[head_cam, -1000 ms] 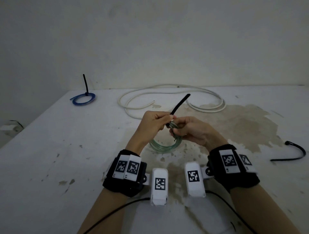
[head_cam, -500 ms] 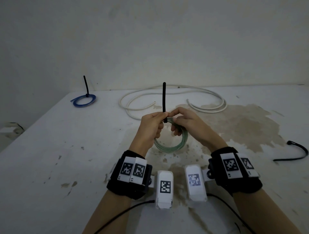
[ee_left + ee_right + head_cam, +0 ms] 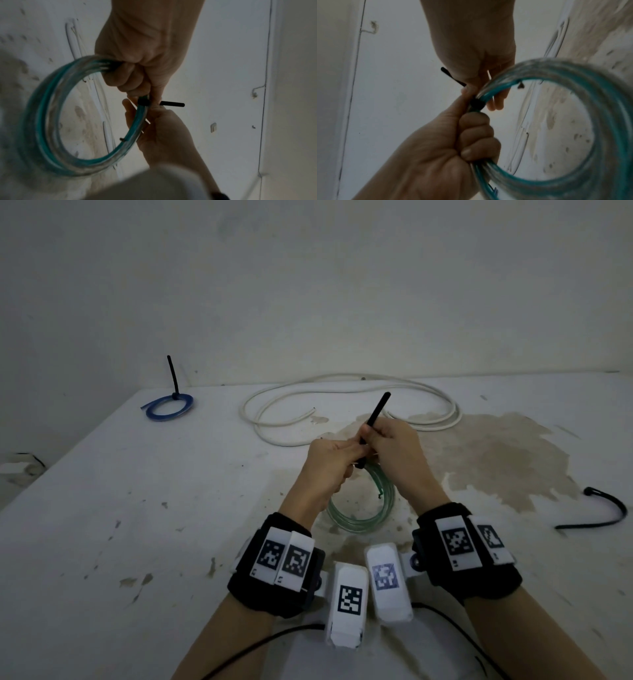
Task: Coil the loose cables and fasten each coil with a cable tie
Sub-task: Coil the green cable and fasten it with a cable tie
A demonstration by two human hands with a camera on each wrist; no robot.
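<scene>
Fastening step, green coil held above table centre. Left hand fisted round bundled turns; right hand pinching black cable tie, tail toward 1 o'clock. Blue coil tied at 10 o'clock; white cable loose at 12. Next, probably: cinching tail tight, then coiling white cable with spare tie at 3 o'clock.

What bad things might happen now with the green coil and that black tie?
The left hand grips the green coil at just one spot, so the loops might spring apart if it loosens. The right hand pinches the tie by its thin tail, which might slip out before it is snug. The coil's loose end sticks out and may escape the bundle.
</scene>
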